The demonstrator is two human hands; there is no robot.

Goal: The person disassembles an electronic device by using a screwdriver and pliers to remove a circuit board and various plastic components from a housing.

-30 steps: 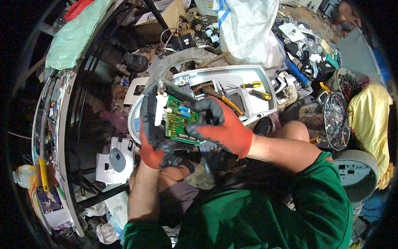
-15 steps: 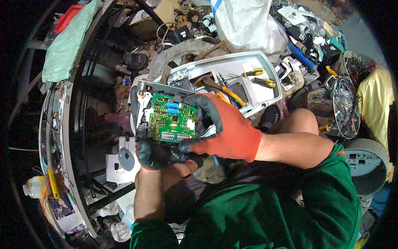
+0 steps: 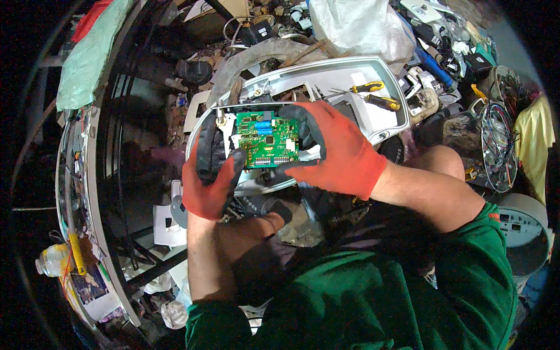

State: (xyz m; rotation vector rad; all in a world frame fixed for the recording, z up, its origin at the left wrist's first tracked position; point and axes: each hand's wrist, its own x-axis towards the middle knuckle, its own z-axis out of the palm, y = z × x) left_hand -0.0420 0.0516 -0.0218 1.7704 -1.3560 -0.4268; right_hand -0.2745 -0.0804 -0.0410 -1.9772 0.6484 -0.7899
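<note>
Between my gloved hands is a green circuit board [image 3: 268, 143] with blue and white components, set in a dark housing with a white bracket at its left side. My left hand [image 3: 211, 175], in a red and black glove, grips the left edge of this unit, thumb at the front. My right hand [image 3: 335, 149], gloved alike, holds its right edge with fingers curled round. The unit is over the near left part of a large white plastic casing [image 3: 398, 90]. Two yellow and black screwdrivers [image 3: 368, 87] lie inside the casing, beyond my right hand.
A white sack [image 3: 361, 35] stands behind the casing. Electronic scrap [image 3: 429, 76] is heaped at the far right, near a bundle of wires [image 3: 497, 146]. Along the left runs a dark metal frame [image 3: 99, 204]. A round grey drum [image 3: 521, 233] is at the right.
My left hand has moved up from below the board to its left edge. The board, right hand and unit have shifted right and slightly up in view.
</note>
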